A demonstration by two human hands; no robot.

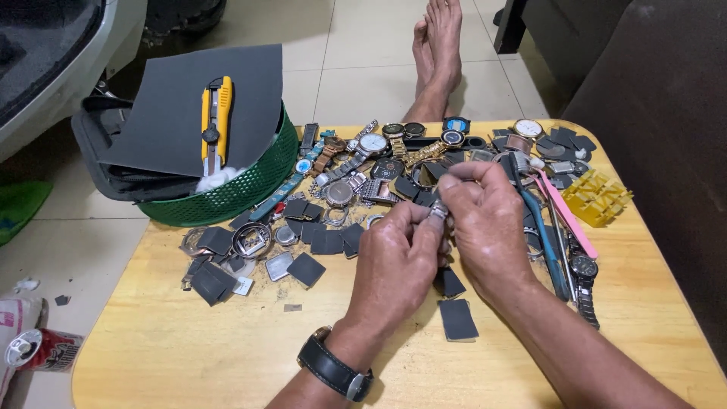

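My left hand (397, 265) and my right hand (485, 227) meet above the middle of a low wooden table (189, 341). Together they pinch a small silvery watch part (438, 211) between fingertips; most of it is hidden by the fingers. A black wristwatch (333, 369) sits on my left wrist. Just behind the hands lie several wristwatches (372, 144), watch cases and metal bands in a heap. Small dark sandpaper squares (458, 318) lie under and beside my hands.
A green basket (242, 189) at the table's back left carries a dark sandpaper sheet (174, 98) with a yellow utility knife (216, 121) on it. Right of the hands lie a pink file (568, 216), blue-handled tools (545, 242), a yellow plastic holder (598, 197). Bare feet (439, 53) rest beyond the table. A crushed can (42, 350) lies on the floor, left.
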